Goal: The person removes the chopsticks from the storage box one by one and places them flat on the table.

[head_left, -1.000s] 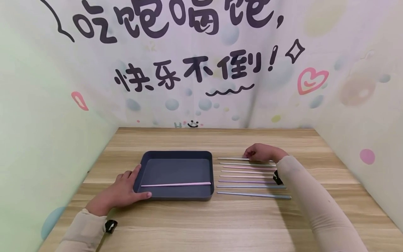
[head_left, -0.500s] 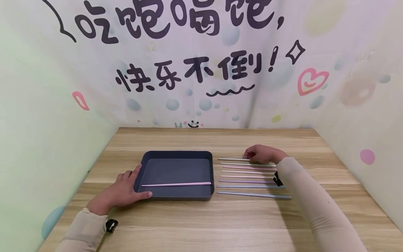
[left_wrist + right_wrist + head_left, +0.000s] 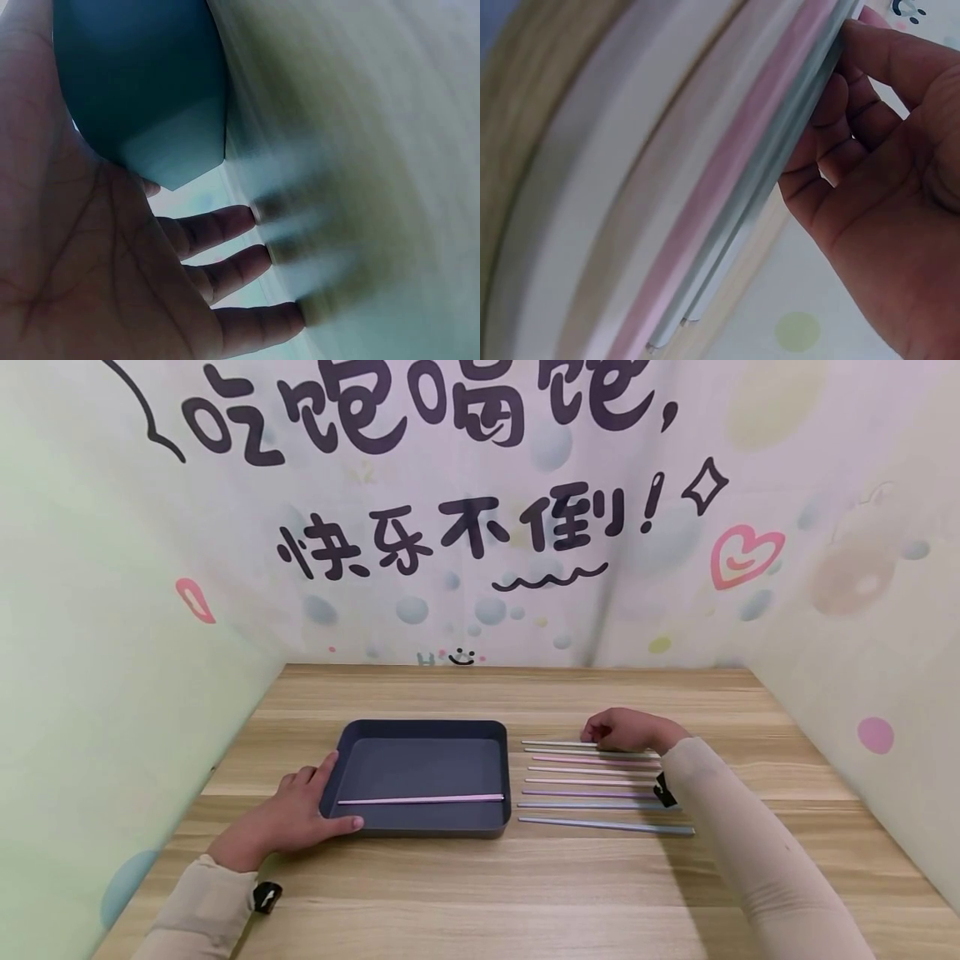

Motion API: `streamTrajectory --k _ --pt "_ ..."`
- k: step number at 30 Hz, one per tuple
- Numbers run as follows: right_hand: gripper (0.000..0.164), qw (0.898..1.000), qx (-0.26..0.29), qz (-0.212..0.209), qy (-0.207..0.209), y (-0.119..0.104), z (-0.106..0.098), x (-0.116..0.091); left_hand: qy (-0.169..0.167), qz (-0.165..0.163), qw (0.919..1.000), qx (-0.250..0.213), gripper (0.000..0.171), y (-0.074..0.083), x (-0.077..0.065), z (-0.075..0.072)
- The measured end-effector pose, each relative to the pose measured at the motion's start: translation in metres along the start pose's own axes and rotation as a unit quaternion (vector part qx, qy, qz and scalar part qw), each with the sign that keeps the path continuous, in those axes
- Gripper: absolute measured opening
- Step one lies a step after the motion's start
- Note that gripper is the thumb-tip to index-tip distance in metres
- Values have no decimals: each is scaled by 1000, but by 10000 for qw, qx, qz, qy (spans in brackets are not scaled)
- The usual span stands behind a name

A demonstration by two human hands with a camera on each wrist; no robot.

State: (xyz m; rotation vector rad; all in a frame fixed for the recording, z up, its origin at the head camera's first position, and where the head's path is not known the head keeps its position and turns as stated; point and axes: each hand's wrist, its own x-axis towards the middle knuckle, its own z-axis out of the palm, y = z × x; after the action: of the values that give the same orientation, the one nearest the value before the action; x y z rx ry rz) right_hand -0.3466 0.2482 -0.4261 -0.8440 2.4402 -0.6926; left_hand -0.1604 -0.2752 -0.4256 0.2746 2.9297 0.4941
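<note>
A dark blue-grey rectangular tray (image 3: 420,764) lies on the table with one pinkish-purple chopstick (image 3: 420,799) across its front part. My left hand (image 3: 296,810) rests against its left side, thumb at the front rim and index finger on the left rim. In the left wrist view, the other fingers extend fairly straight past the tray's corner (image 3: 142,112). Right of the tray, several chopsticks lie roughly parallel. With thumb and curled fingers, my right hand (image 3: 626,729) pinches the farthest pale chopstick (image 3: 551,743), beside a second greenish one. A pink chopstick (image 3: 727,165) follows in the right wrist view.
A light-blue chopstick (image 3: 607,826) lies nearest the front of the row, slightly slanted. Behind the wooden table (image 3: 480,893) hangs a white printed cloth (image 3: 450,602), with pale walls at both sides. A black band piece (image 3: 266,897) sits at the left cuff.
My right hand has shifted slightly toward the front, bringing the farthest chopstick closer to its neighbour. The left hand and tray stay put.
</note>
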Motion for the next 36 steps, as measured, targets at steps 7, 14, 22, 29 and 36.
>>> streamTrajectory --k 7,14,22,29,36 --pt "20 9999 -14 -116 -60 -2 -2 -2 17 4 10000 -8 117 2 0 0" --pt "18 9998 -59 -65 -151 -4 -5 0 -4 23 10000 -35 116 0 -1 2" --pt "16 9983 -441 -242 286 -32 -13 1 16 7 10000 -30 116 1 -1 1" --pt "17 9965 -593 -492 331 -81 -11 7 -39 -48 10000 -38 117 3 0 -1" --pt "17 9912 -676 -1010 520 -117 3 23 -7 5 10000 -27 117 3 -1 -1"
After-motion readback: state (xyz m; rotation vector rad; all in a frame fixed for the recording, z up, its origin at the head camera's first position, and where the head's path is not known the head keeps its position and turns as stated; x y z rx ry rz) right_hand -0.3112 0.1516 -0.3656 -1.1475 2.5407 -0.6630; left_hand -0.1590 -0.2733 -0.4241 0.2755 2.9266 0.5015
